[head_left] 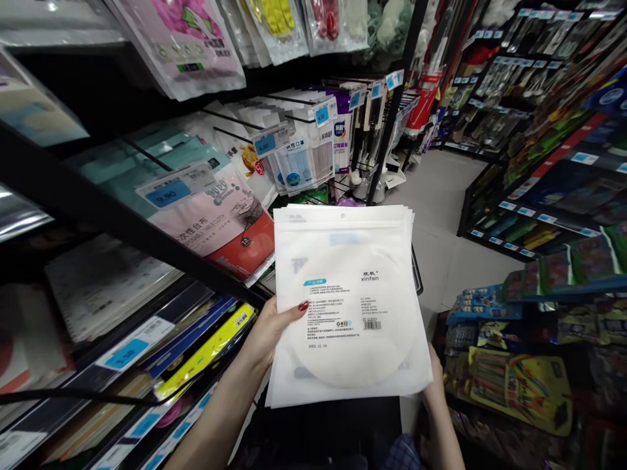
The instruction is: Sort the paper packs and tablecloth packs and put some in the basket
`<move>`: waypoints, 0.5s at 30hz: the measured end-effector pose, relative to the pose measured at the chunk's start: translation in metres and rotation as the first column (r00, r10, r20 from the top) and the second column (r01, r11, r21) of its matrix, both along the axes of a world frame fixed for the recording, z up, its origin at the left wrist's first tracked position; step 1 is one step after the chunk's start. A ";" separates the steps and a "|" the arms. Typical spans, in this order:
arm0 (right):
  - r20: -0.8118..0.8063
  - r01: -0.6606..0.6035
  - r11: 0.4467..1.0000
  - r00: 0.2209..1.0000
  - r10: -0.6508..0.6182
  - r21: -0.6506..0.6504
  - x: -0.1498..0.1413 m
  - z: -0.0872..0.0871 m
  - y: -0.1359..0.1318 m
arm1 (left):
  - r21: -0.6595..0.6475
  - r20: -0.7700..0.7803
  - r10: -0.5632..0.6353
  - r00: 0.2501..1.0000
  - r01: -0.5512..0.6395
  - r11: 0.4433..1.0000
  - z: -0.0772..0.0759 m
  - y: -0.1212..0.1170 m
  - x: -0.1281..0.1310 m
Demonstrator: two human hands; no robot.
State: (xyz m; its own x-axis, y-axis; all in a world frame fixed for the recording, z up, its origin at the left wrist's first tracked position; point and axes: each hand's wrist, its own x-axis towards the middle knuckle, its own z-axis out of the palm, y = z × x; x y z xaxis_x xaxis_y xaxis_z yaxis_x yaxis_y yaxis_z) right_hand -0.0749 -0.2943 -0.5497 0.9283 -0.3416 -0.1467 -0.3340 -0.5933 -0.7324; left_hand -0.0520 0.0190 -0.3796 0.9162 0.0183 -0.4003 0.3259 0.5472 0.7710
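Observation:
A stack of flat white packets (350, 297) is held up in front of me, printed "xinfan" and with a pale round sheet showing through the front one. Each packet has a zip strip and a hanging hole along the top. My left hand (277, 326) grips the left edge, its thumb with a dark red nail lying on the front and its other fingers hidden behind. At the lower right edge, my right hand (434, 375) holds the stack too, with most of its fingers out of sight behind the packets.
On the left rack hang disposable tablecloth packs (220, 215), mask packs (298, 156) and bagged gloves (279, 19), with price tags on hooks. Yellow snack packs (519, 385) fill the right side. A grey floor aisle (435, 196) runs ahead between shelves.

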 end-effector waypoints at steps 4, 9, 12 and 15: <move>-0.062 0.036 0.989 0.998 -0.028 0.146 -0.004 0.038 -0.029 | -0.021 0.006 -0.024 1.000 0.024 0.999 -0.011 0.001 0.003; -0.069 0.162 0.982 0.983 -0.169 -0.092 -0.020 0.109 -0.070 | -0.038 -0.011 -0.081 0.997 0.081 0.996 -0.063 -0.009 0.009; -0.033 0.193 0.905 0.974 -0.222 -0.380 -0.027 0.145 -0.061 | -0.060 -0.034 -0.138 0.990 0.136 0.989 -0.113 -0.021 0.007; 0.014 0.094 0.870 0.995 -0.100 -0.484 -0.021 0.159 -0.008 | -0.066 -0.095 -0.186 0.978 0.180 0.981 -0.158 -0.031 0.004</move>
